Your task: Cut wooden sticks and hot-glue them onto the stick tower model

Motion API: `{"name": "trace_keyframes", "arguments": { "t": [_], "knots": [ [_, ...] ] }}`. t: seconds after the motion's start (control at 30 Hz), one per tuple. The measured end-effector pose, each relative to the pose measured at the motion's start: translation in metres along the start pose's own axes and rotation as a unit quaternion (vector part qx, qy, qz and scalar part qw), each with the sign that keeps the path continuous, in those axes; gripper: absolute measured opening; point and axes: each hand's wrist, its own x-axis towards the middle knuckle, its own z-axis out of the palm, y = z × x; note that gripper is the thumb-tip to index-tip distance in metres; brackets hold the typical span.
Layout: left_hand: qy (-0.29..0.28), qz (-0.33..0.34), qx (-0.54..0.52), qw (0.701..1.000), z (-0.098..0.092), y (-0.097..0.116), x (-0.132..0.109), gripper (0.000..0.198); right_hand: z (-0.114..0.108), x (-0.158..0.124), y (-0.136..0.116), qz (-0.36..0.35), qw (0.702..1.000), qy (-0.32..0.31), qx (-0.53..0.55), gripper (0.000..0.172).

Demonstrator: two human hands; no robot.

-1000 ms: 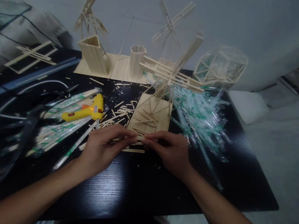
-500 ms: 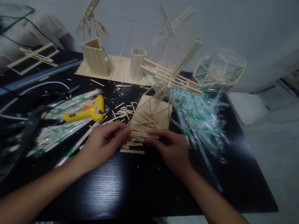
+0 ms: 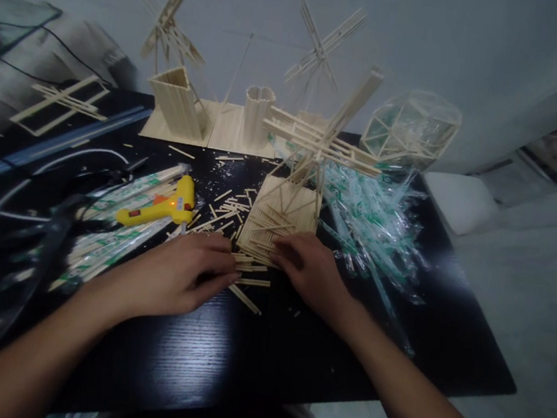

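Observation:
Short wooden sticks (image 3: 253, 282) lie in a loose pile at the front edge of a wooden base board (image 3: 284, 203), and more sticks rest on the board. A stick windmill (image 3: 320, 148) stands on its back part. At the pile's left side is my left hand (image 3: 181, 272), fingers curled together, with whatever is between the fingertips hidden. My right hand (image 3: 314, 273) touches the board's front right corner area, its fingers bent and close together; its fingertips are too dim to show what they grip. One pair of sticks (image 3: 245, 298) slants toward the table's front edge.
A yellow glue gun (image 3: 160, 208) lies at left on wrapped stick bundles (image 3: 113, 250), beside cables. Clear and green plastic wrappers (image 3: 378, 214) cover the right side. Behind stand a stick tower (image 3: 180, 104), a round stick cup (image 3: 257, 118) and a polygonal frame (image 3: 413, 130).
The sticks between my two hands are no longer held up between them. My left hand has turned and lowered slightly. A slanted stick pair now shows at the front of the pile.

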Motion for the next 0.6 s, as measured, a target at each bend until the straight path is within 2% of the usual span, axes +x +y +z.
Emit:
{"name": "trace_keyframes", "arguments": {
  "t": [0.2, 0.27, 0.37, 0.5, 0.6],
  "knots": [
    [0.032, -0.007, 0.068, 0.997, 0.006, -0.006, 0.0, 0.029, 0.002, -0.001, -0.004, -0.002, 0.999, -0.035, -0.026, 0.012],
    [0.075, -0.033, 0.081, 0.993, 0.0, -0.011, -0.004, 0.032, 0.002, -0.002, -0.005, 0.0, 0.998, -0.049, -0.036, 0.013],
    [0.158, -0.107, 0.135, 0.972, -0.018, -0.019, -0.013, 0.028, 0.002, -0.002, -0.008, 0.002, 0.997, -0.062, -0.049, 0.014],
    [0.178, -0.254, 0.219, 0.925, -0.042, -0.025, -0.026, 0.029, 0.003, -0.004, -0.01, 0.007, 0.995, -0.067, -0.069, 0.009],
    [0.176, -0.303, 0.24, 0.905, -0.048, -0.029, -0.03, 0.038, 0.005, -0.005, -0.013, 0.009, 0.994, -0.07, -0.087, 0.007]
  ]
}}
